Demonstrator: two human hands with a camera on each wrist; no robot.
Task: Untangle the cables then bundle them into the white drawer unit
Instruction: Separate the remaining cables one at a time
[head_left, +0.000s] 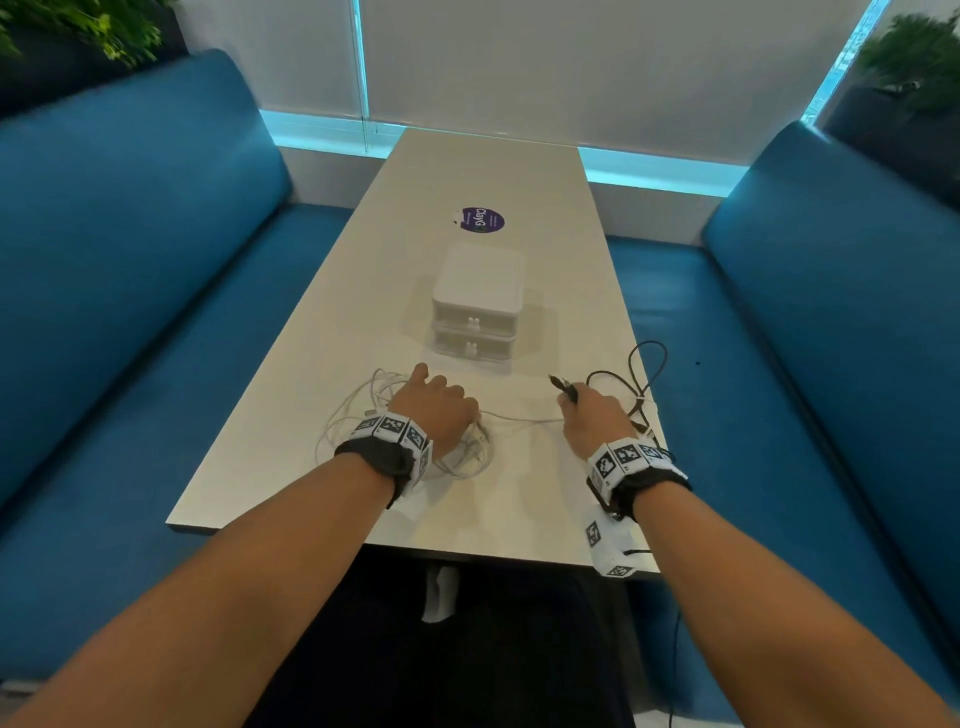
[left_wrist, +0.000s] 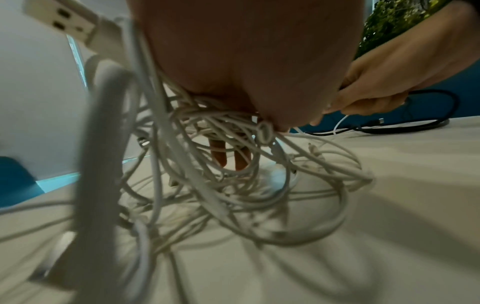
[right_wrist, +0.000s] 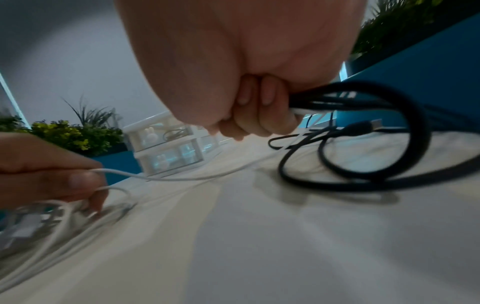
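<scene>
A tangle of white cables lies on the table in front of the white drawer unit, whose two drawers are closed. My left hand sits on the tangle, fingers curled down into it, thumb and finger pinching a white strand. That strand runs across to my right hand. The right hand grips the black cable in a fist together with the white strand, a black plug sticking out. A USB plug shows close in the left wrist view.
Loops of the black cable reach the table's right edge. A purple round sticker lies beyond the drawer unit. Blue benches flank the table on both sides. A coiled cable shows inside the upper drawer.
</scene>
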